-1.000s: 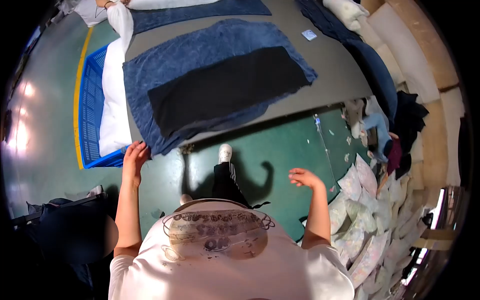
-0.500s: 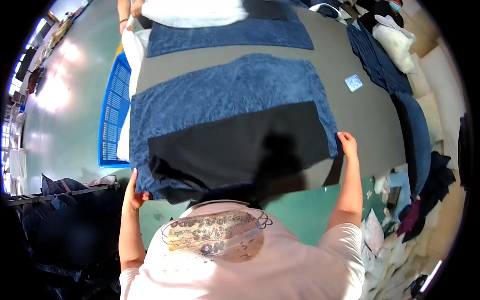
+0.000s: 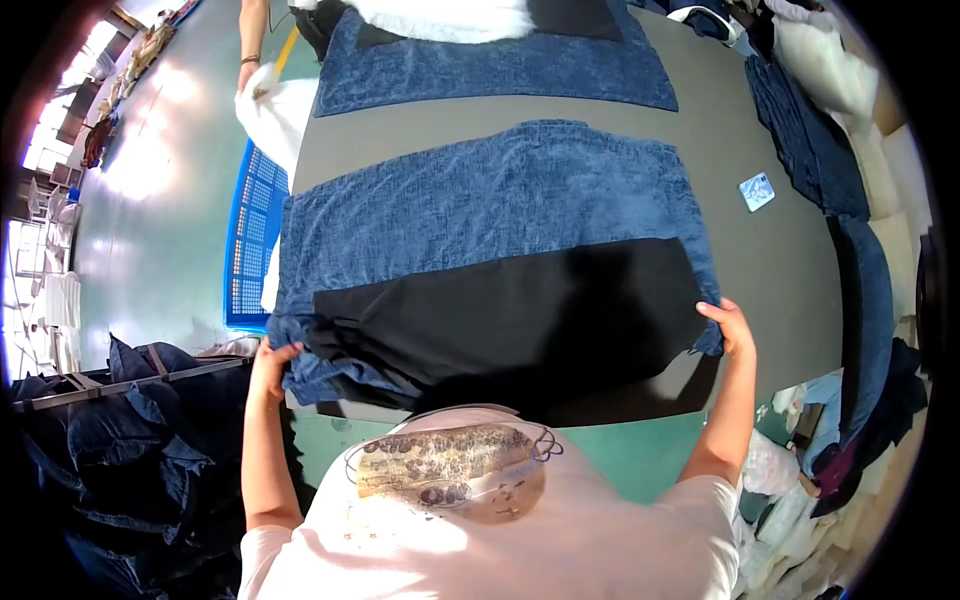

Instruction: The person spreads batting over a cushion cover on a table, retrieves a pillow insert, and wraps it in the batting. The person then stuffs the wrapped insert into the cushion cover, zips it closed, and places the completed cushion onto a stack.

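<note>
A blue fuzzy cloth lies spread on the grey table, with a black fabric panel over its near half. My left hand grips the bunched near-left corner of the blue cloth, thumb on top. At the near-right edge, my right hand pinches the blue cloth beside the black panel's corner. Near the left corner the black panel is wrinkled and partly folded. A dark shadow falls over the panel's right part.
Across the table lies another blue cloth with white filling. A co-worker's hand holds white material above a blue basket. Dark fabric hangs at left. A small card and folded dark cloths are at right.
The view has moved in over the table. My right hand, empty and off the table earlier, now holds the cloth's right edge. The near-left corner is more bunched, and the co-worker's white material is lifted.
</note>
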A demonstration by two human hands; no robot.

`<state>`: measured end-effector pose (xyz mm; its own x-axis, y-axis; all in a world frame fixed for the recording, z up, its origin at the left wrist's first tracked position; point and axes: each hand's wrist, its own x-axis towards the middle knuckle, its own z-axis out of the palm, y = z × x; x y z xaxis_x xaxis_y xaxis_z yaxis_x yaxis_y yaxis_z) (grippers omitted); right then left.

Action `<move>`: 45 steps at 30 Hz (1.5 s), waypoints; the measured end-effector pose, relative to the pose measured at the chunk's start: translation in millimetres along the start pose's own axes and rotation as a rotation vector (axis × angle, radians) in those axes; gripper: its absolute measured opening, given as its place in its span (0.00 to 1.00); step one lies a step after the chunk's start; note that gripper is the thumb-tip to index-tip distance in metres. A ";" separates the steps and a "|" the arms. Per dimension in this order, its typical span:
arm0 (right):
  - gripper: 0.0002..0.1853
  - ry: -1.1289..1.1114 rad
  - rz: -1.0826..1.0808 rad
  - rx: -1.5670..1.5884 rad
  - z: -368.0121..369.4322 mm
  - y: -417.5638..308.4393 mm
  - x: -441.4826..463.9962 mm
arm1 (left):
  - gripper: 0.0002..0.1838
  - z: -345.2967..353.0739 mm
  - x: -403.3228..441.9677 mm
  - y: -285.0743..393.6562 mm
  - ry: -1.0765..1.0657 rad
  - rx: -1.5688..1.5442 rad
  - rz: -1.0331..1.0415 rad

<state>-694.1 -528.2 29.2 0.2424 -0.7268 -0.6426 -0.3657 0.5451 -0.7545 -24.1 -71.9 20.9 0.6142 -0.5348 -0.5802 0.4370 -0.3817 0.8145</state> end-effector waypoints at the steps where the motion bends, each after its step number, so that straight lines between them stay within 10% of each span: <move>1: 0.20 0.048 -0.028 0.036 1.4 1.1 -6.4 | 0.18 1.9 5.2 12.9 0.060 -0.007 0.067; 8: 0.13 0.099 0.044 0.260 5.4 72.0 -33.1 | 0.20 -18.3 -7.8 82.9 0.057 0.005 0.190; 12: 0.15 0.055 0.012 -0.337 -15.4 92.6 -7.1 | 0.27 -128.1 4.2 -5.1 -0.065 0.464 -0.190; 14: 0.16 0.066 -0.010 -0.090 -19.0 70.8 22.6 | 0.34 -140.0 1.3 -16.4 -0.179 0.653 -0.625; 17: 0.18 0.183 -0.155 0.144 24.2 14.5 56.9 | 0.38 -88.5 19.6 10.6 -0.072 0.254 -0.139; 26: 0.31 0.149 -0.207 0.109 79.8 -91.6 135.0 | 0.44 -51.1 186.4 0.5 0.188 0.226 -0.137; 36: 0.16 -1.280 -0.402 -0.679 200.2 -137.5 7.7 | 0.46 -38.1 206.7 -14.2 -0.056 -0.194 -0.370; 39: 0.21 -0.766 -0.572 -0.655 169.1 -136.9 50.7 | 0.45 -39.0 198.6 -13.9 -0.065 -0.177 -0.295; 41: 0.29 -0.333 -0.147 -0.108 134.2 -117.5 109.0 | 0.43 -21.9 188.2 -6.5 0.009 -0.157 -0.261; 44: 0.51 0.149 -0.060 -0.186 136.8 -97.1 149.5 | 0.42 -39.8 195.3 -16.9 -0.008 -0.205 -0.288; 45: 0.56 0.000 -0.004 -0.099 136.1 -91.9 154.3 | 0.40 -47.2 195.9 -19.5 -0.009 -0.243 -0.338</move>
<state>-500.8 -633.6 -18.8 0.2443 -0.7287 -0.6398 -0.4513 0.4985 -0.7401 118.7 -133.6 -108.7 0.4046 -0.4165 -0.8141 0.7559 -0.3488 0.5541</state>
